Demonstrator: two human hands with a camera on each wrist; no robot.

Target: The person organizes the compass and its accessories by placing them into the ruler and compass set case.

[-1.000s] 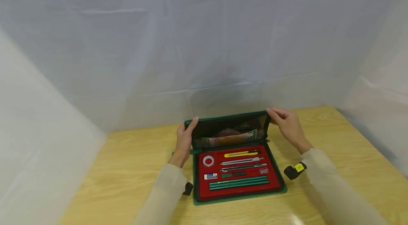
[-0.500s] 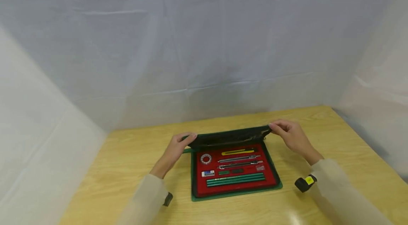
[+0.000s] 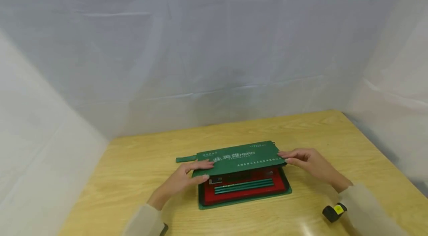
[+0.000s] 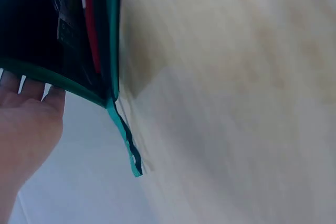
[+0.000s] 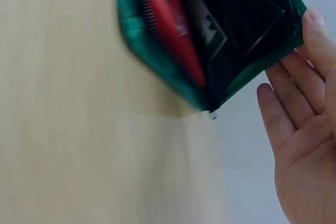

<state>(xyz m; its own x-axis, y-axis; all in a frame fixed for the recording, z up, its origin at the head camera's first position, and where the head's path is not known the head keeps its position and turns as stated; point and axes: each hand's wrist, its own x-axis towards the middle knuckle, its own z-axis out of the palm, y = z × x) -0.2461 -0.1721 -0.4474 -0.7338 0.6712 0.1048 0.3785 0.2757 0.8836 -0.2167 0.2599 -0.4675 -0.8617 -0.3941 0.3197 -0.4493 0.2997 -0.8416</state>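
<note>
A green zip case of drawing instruments lies on the table, its lid [image 3: 247,158] tilted partly down over a red insert [image 3: 240,194]. White lettering with "HERO" runs across the lid. My left hand [image 3: 185,178] holds the lid's left front part, fingers on top and thumb at the edge. At the right front corner, my right hand [image 3: 311,162] pinches the lid between thumb and fingers. Green pencils [image 3: 244,186] and an eraser [image 3: 215,180] show in the gap; the lid hides most other tools. In the right wrist view, a zipper [image 5: 149,11] edges the case.
The case rests on a pale wooden table [image 3: 140,187]. A green strap [image 3: 185,159] sticks out at its back left. White sheeting [image 3: 214,61] stands behind the table and along both sides. A black band with a yellow tag [image 3: 334,212] hangs at the right wrist.
The lid has swung from upright down toward me, covering the cutter, compasses and round disc. Both hands have come lower and nearer with it, and the lid's lettered outside now faces up.
</note>
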